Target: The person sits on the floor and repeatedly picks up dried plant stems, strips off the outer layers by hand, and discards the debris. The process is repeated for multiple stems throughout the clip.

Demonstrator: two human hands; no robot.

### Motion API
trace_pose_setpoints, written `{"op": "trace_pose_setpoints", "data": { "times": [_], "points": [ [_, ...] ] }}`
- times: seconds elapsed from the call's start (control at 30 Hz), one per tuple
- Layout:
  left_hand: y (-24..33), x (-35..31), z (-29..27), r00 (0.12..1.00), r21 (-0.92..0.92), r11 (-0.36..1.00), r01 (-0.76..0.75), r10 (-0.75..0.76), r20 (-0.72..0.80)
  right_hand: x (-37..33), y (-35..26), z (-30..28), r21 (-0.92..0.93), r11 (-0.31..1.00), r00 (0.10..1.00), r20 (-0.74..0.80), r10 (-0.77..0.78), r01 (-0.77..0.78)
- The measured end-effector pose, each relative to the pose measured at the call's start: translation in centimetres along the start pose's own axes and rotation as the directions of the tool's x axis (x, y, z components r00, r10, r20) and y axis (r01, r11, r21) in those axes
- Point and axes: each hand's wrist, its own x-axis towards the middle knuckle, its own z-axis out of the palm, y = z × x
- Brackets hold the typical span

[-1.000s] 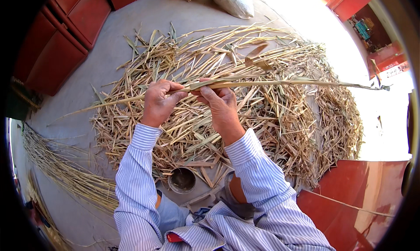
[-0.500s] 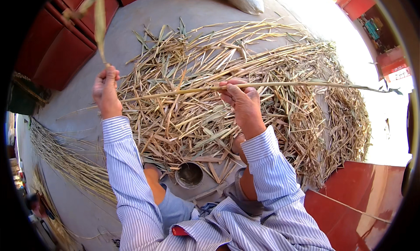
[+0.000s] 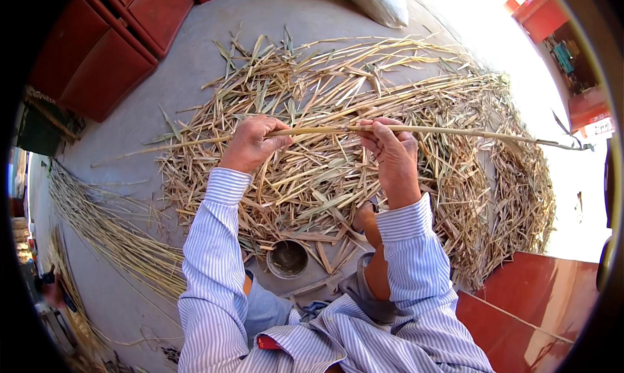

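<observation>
A long, thin dry reed stalk (image 3: 448,131) stretches sideways across the view, held up by both hands above the heap. My left hand (image 3: 255,143) is closed round it left of the middle. A short way to the right, my right hand (image 3: 392,153) pinches the same stalk between thumb and fingers. The stalk's left end reaches past the heap's edge, and its right end carries a dark withered tip. Beneath lies a broad heap of dry leaves and stripped husks (image 3: 325,184), with several longer stalks lying along its far side.
A round metal bowl (image 3: 287,259) stands on the floor between my feet. Bundled thin stalks (image 3: 123,226) lie at the left. Red cabinets (image 3: 97,54) stand far left, and a pale sack (image 3: 376,2) sits at the back. A red panel (image 3: 526,308) lies at the lower right.
My left hand has come down and right onto the stalk. The leaf strip it held up is no longer in it. My right hand keeps its pinch, slightly farther right in view.
</observation>
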Motion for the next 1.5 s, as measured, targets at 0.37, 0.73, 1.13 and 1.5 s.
{"op": "trace_pose_setpoints", "data": {
  "times": [0.37, 0.73, 1.13, 1.5],
  "points": [
    [0.3, 0.8, 0.3, 0.876, -0.729, 0.670, 0.140, -0.427, -0.224, 0.4, -1.1, -1.7, 0.031, 0.999, 0.998, -0.069, -0.010, 0.012],
    [-6.0, -1.1, -5.7, 0.706, -0.921, 0.314, -0.229, -0.598, -0.380, 0.6, -1.3, -3.4, 0.099, 0.995, 0.990, -0.142, -0.006, 0.020],
    [-7.1, -2.1, -7.6, 0.700, -0.929, 0.193, -0.316, -0.614, -0.365, 0.2, -1.6, -2.2, 0.136, 0.982, 0.987, -0.113, -0.116, 0.131],
    [-0.7, 0.0, -3.8, 0.852, 0.522, 0.853, 0.011, 0.265, -0.452, 0.6, -2.4, -2.9, 0.019, 0.966, 0.955, -0.158, -0.252, 0.259]
  ]
}}
